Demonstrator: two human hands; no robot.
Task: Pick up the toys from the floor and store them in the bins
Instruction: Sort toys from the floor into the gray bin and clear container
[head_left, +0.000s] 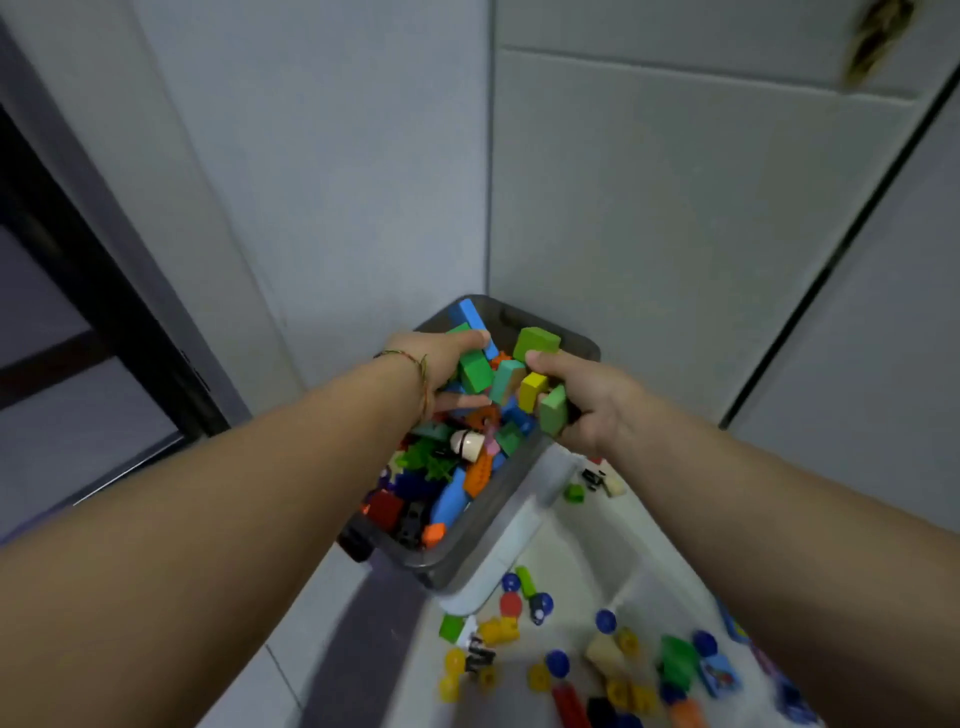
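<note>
Blocks (475, 371) chunky, matte | left hand (439, 366) and right hand (589, 408) grip them | smoky bin (488, 519)

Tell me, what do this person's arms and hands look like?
Both forearms are bare, with no sleeves in view, and neither the left hand nor the right hand is gloved. A thin thread bracelet, reddish and green strands, circles the left wrist. No watch or rings show.
</note>
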